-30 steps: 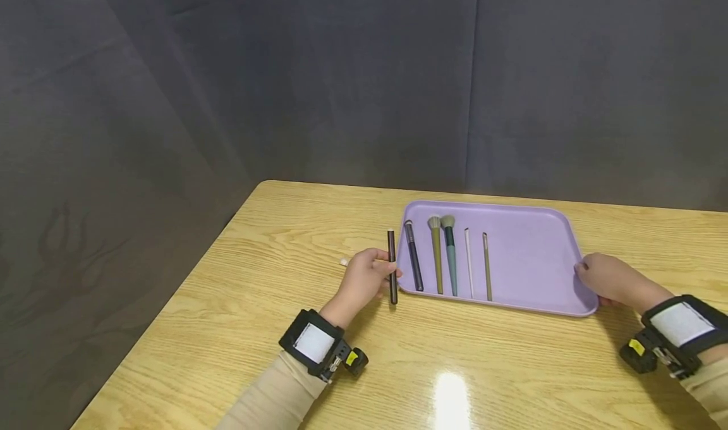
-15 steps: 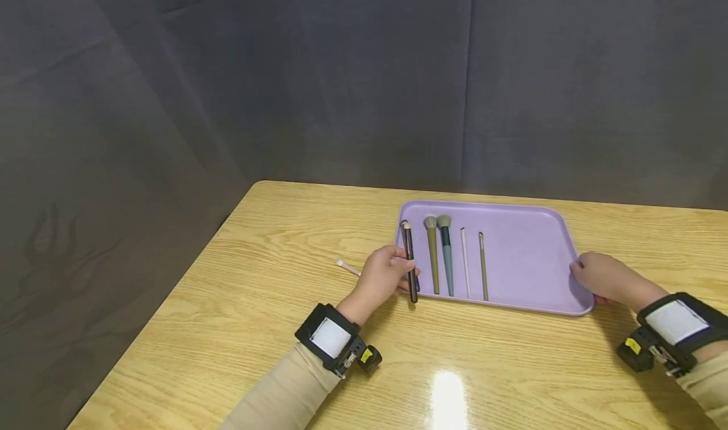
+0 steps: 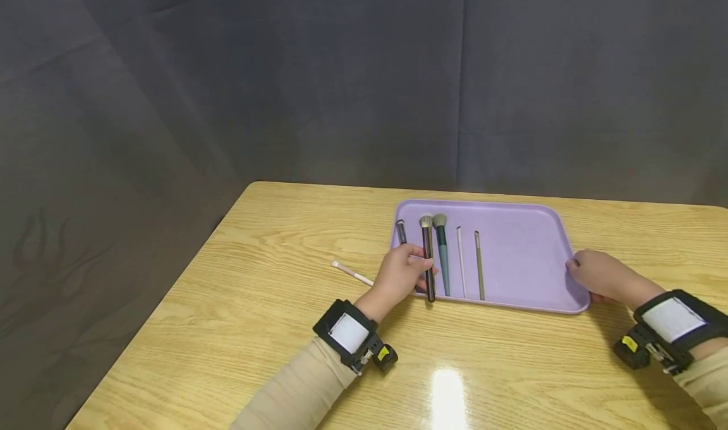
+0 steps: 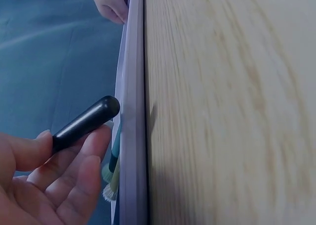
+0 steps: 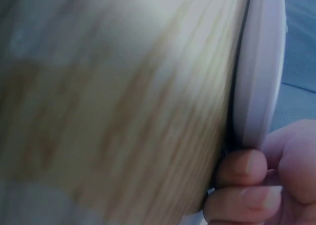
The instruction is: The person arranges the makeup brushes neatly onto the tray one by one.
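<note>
My left hand pinches a dark-handled makeup brush between thumb and fingers, above the left part of a lilac tray. The black rounded handle end shows in the left wrist view. My right hand grips the tray's right edge, its fingertips at the rim. On the tray lie a dark brush partly covered by the left hand, an olive-handled brush mostly hidden behind the held one, a green brush, a slim white brush and a thin olive brush.
A white-and-pink brush lies on the wooden table left of the tray, partly behind the left hand. A dark grey curtain hangs behind the table's far edge.
The left hand has carried the dark makeup brush rightward, from beside the tray's left edge to over the olive-handled brush. More of the white-and-pink brush shows. The right hand still grips the tray.
</note>
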The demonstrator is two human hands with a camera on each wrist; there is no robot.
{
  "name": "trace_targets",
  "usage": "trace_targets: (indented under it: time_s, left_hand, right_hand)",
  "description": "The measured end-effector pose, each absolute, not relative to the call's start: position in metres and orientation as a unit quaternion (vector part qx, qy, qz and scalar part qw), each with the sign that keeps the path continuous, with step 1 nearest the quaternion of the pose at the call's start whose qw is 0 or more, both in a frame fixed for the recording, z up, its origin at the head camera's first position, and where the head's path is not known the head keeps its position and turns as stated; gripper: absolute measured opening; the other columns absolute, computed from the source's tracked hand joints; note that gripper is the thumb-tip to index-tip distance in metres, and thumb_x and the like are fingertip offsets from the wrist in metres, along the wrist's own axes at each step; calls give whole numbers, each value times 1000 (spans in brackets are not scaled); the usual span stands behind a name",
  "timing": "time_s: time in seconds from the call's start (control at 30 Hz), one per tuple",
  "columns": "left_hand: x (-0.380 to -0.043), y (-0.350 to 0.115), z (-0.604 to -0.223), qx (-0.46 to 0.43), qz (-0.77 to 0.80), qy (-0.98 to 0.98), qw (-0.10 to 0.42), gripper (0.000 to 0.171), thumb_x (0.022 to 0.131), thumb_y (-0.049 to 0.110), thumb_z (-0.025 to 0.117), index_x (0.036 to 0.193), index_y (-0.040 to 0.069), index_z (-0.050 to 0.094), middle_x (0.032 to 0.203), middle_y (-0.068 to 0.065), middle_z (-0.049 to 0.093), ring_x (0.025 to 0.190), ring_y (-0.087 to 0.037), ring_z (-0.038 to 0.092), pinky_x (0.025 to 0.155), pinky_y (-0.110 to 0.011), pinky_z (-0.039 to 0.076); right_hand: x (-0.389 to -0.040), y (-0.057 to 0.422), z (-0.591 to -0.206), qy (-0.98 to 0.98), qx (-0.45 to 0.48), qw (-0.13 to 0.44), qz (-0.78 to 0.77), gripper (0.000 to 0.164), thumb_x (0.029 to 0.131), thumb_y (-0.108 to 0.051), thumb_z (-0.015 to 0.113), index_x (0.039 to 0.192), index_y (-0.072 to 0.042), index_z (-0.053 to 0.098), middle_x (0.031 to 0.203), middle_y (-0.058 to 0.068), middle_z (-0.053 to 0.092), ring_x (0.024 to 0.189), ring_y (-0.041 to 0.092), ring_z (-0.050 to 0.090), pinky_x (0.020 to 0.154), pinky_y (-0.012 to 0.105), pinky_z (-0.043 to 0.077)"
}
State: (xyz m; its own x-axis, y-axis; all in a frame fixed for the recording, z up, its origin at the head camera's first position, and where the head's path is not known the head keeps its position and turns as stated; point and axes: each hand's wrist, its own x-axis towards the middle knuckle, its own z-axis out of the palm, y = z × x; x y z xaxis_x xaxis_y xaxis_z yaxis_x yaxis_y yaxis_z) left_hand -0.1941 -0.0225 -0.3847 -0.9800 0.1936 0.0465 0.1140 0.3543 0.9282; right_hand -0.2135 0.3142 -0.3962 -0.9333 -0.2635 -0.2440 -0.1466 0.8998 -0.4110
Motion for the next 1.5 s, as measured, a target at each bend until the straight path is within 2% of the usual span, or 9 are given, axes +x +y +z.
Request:
trace_targets:
  time_s: [0.47,0.8,1.0,1.23,1.5]
  left_hand:
    - [-192,-16,-383,102,556,823,51,15,91,12,55,98,-1,50,83,-8,68,51,-15,56,43,-26,47]
    - [-191,-11,-379,109,561,819,50,16,91,11,54,100,-1,48,78,-6,66,51,-17,56,42,-22,44]
    - [-193,-5,-380,103,568,814,54,20,91,11,54,104,-2,48,72,-8,62,51,-17,55,45,-27,48]
    - [-195,5,-380,98,582,805,59,21,91,11,54,107,-2,49,81,-8,64,51,-14,55,46,-28,50]
    - [-199,19,-378,102,582,804,62,19,91,11,55,103,-1,48,70,-6,60,51,-15,56,46,-28,50]
  right_hand:
    - [-211,315,-396,963,-109,148,-197,32,95,-15,29,90,13,44,53,3,44,44,15,43,43,29,39]
    - [-212,316,-397,962,-98,154,-204,31,95,-15,30,93,13,44,54,4,44,44,15,43,43,29,39]
    - [-211,315,-396,962,-103,150,-202,32,95,-15,30,93,14,44,55,4,43,44,15,43,43,29,39]
    - [-210,314,-395,962,-102,151,-205,32,95,-15,29,94,15,43,54,4,43,44,15,42,43,30,39]
    - [-212,313,-397,962,-113,139,-206,31,94,-15,30,89,12,44,52,3,43,42,14,42,41,29,39]
